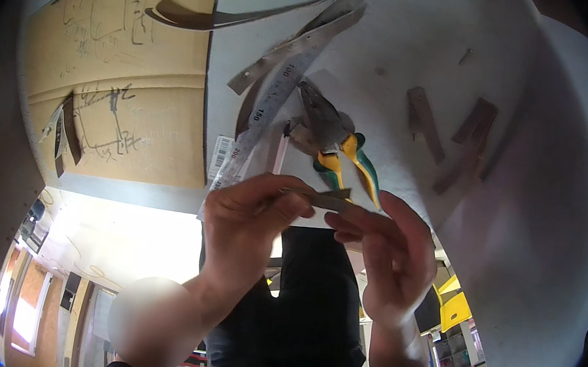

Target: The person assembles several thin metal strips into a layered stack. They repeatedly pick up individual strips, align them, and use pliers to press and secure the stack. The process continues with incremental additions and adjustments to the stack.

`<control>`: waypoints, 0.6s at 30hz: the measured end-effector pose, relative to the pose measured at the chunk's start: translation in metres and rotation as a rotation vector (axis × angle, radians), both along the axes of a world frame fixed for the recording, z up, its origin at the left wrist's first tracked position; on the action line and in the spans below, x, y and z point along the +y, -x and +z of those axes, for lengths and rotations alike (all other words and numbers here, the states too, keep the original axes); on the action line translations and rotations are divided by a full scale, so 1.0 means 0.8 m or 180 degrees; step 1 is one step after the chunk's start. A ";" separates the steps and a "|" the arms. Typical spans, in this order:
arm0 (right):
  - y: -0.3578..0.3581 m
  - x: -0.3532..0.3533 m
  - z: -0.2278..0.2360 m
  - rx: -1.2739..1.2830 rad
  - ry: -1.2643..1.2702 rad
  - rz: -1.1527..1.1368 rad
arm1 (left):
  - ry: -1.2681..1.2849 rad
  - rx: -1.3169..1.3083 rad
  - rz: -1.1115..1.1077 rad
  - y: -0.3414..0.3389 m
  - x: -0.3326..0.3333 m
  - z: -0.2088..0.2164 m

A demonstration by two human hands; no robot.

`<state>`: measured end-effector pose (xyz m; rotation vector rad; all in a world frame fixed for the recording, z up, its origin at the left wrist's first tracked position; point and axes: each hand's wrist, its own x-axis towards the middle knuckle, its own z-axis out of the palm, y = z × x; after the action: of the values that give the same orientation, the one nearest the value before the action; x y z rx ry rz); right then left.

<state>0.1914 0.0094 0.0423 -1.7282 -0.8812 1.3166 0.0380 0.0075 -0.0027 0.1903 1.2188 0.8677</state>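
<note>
Between my hands, just off the near edge of the table, is a short, thin grey-brown strip (332,201). My left hand (247,214) pinches its left end between thumb and fingers. At the strip's other end, my right hand (398,257) has its fingertips closed on it, with the remaining fingers loosely curled. Right beyond the hands lie pliers (332,133) with yellow and green handles, their jaws pointing away from me. A slim pen-like stick (282,149) with a dark tip rests left of the pliers, close to a metal ruler (262,111).
Long, narrow brown strips (287,51) lie across the ruler's far part. Several short brown pieces (424,122) are on the grey table's right side, with a small metal bit (466,56) farther off. Cardboard (168,82) with hand-drawn sketches covers the left; a curved strip (72,129) sits on it.
</note>
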 end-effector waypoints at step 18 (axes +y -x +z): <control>-0.067 0.067 -0.104 -0.2997 -0.0514 0.0140 | -0.0479 -0.0976 0.0523 0.011 -0.014 -0.007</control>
<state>0.2450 0.0633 -0.0406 -2.2021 -1.4804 0.3661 0.0290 -0.0040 -0.0084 0.0745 0.8918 1.0900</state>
